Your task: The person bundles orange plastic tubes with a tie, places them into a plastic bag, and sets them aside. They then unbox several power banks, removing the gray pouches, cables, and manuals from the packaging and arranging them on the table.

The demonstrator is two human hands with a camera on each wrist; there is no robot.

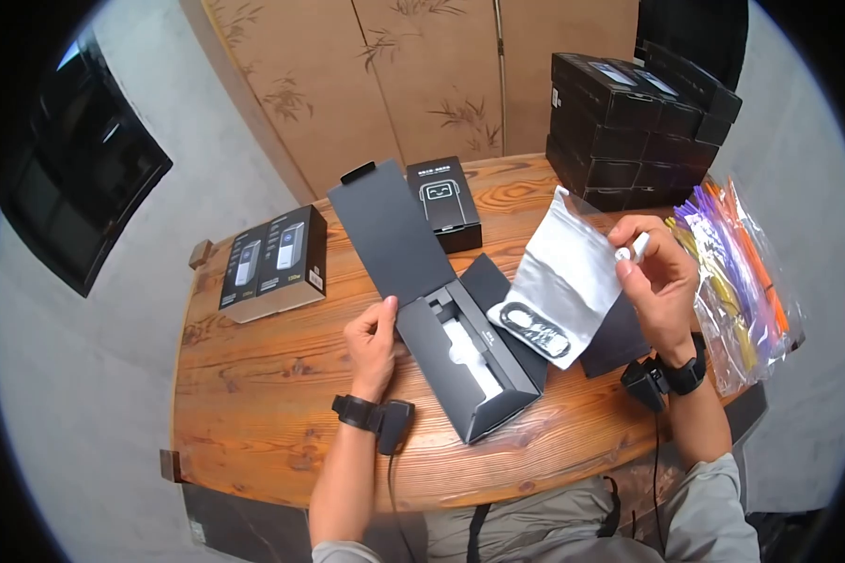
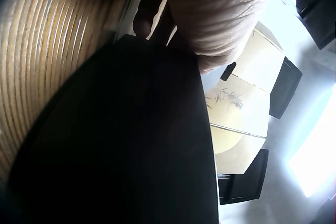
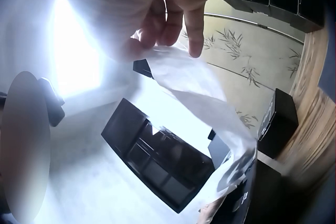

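My left hand point(image 1: 372, 342) grips the left side edge of an open black box point(image 1: 441, 403) on the table, near where its raised lid point(image 1: 385, 230) joins it. In the left wrist view, the hand point(image 2: 220, 19) curls at the edge of the box's dark side point(image 2: 126, 129). A white item point(image 1: 474, 357) lies in the box's tray. To the right, my right hand point(image 1: 665, 281) pinches a white pouch point(image 1: 568, 263) by its upper right edge. A coiled dark cable point(image 1: 535, 328) shows at the pouch's lower end. The pouch hangs below the fingers in the right wrist view.
A closed black box with a face drawing point(image 1: 446, 202) stands behind the open one. Two packaged boxes point(image 1: 272, 263) sit at left. Stacked black boxes point(image 1: 629, 131) fill the back right, and a clear bag of coloured strips point(image 1: 737, 281) lies at the right edge.
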